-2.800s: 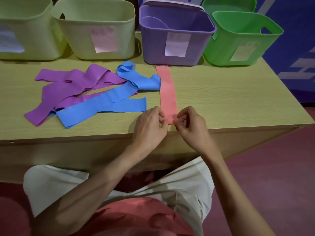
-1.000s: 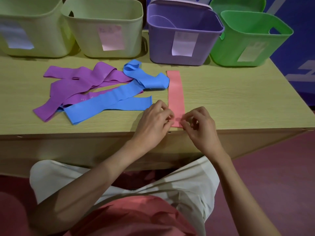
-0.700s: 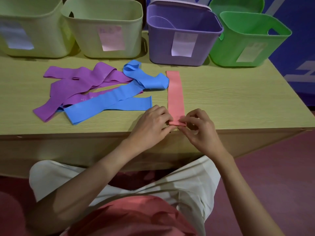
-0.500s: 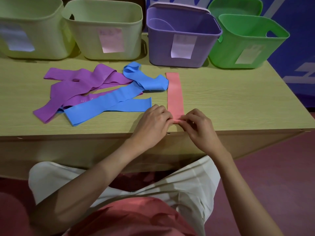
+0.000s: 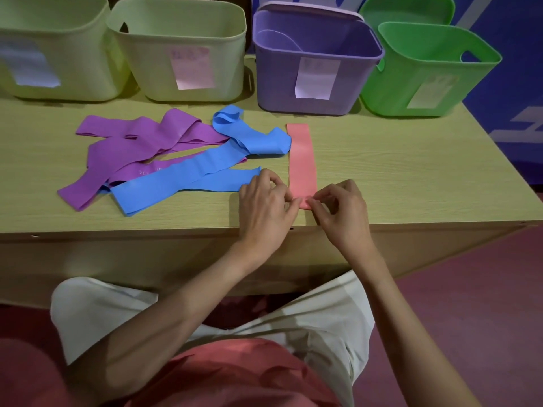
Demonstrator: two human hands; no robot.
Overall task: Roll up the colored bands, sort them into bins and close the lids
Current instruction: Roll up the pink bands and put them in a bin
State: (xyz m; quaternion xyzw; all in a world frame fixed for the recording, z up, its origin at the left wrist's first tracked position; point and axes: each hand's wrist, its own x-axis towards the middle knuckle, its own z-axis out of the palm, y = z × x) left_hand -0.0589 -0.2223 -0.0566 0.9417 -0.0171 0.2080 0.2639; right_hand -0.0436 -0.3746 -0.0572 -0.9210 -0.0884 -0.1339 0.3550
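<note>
A pink band point(image 5: 302, 160) lies flat on the table, running straight away from me. Its near end is turned over into a small roll. My left hand point(image 5: 266, 210) pinches the left side of that roll and my right hand point(image 5: 342, 212) pinches the right side. A blue band point(image 5: 188, 177) and a purple band point(image 5: 132, 148) lie loose and tangled to the left. Along the back stand a purple bin point(image 5: 317, 54), a green bin point(image 5: 432, 71) and two pale green bins point(image 5: 179, 51) point(image 5: 53, 51), all without lids on.
The wooden table point(image 5: 396, 177) ends just under my wrists. A purple lid point(image 5: 311, 10) leans behind the purple bin and a green lid point(image 5: 405, 10) behind the green bin. Each bin carries a paper label.
The near end of the pink band has been folded over into a small roll between my fingers. Both hands have shifted slightly away from the table edge.
</note>
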